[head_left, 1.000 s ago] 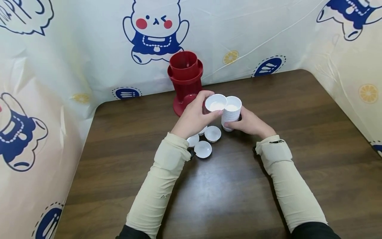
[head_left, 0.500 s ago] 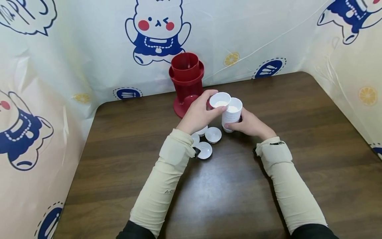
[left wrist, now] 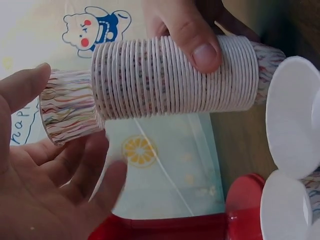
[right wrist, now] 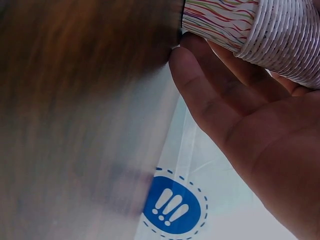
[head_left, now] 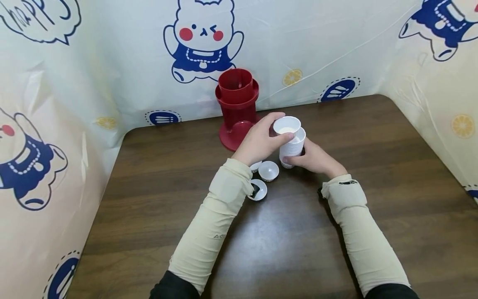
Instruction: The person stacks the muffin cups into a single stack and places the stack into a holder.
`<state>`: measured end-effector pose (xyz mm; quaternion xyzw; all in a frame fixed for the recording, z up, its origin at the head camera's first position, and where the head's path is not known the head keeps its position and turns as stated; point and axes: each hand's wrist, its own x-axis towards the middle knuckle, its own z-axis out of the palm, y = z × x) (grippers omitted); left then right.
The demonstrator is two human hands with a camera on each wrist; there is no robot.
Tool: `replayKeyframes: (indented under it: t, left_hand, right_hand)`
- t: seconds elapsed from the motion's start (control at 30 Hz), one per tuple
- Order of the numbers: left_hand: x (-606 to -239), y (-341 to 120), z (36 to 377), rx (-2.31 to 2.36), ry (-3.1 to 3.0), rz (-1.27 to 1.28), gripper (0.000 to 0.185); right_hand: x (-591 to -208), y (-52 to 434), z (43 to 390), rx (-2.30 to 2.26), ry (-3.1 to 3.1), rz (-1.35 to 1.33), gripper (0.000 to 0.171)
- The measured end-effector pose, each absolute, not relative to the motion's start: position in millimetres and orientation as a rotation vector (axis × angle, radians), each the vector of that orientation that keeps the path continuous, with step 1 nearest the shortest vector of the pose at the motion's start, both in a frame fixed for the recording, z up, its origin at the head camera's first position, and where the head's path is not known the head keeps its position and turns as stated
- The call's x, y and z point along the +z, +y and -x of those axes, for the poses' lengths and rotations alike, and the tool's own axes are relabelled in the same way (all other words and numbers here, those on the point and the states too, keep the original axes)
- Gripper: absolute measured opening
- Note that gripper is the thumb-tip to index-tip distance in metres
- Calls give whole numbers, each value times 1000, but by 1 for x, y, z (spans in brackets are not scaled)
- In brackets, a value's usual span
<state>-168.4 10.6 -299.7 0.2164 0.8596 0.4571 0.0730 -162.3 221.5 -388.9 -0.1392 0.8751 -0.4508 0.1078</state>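
Note:
My left hand [head_left: 261, 140] pinches the rim of a small paper cup [head_left: 286, 125], thumb on the near side. That cup is right at the mouth of a tall stack of nested paper cups [head_left: 292, 150]. My right hand [head_left: 318, 158] grips this stack, which stands roughly upright. In the left wrist view the pinched cup [left wrist: 70, 105], white with coloured streaks, lines up with the end of the stack [left wrist: 150, 77]. The stack's lower end [right wrist: 220, 20] is within the right hand's fingers in the right wrist view.
Several single white cups stand mouth up below my left wrist, among them a right-hand cup [head_left: 268, 171] and a front cup [head_left: 258, 190], partly covered by the sleeve. A red two-tube stand [head_left: 239, 110] rises at the table's [head_left: 168, 182] back edge, before a printed curtain [head_left: 298, 37].
My left hand has moved right with its cup, from beside the stack's top to over its mouth. The right hand and stack have barely moved; the left sleeve covers more of the single cups.

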Motion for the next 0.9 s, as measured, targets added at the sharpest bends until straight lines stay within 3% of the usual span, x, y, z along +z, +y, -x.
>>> replayKeyframes:
  t: [0.37,0.67,0.9]
  left_hand:
    - [-300,21,168,1279,2587,-658,62]
    - [-308,22,168,1230,2590,-674,61]
    - [-317,20,168,1095,2542,-661,71]
  right_hand:
    - [-391,222,163,-1366,2560,464,71]
    - [-389,220,164,-1355,2553,459,77]
    - [-389,221,163,-1347,2568,458,74]
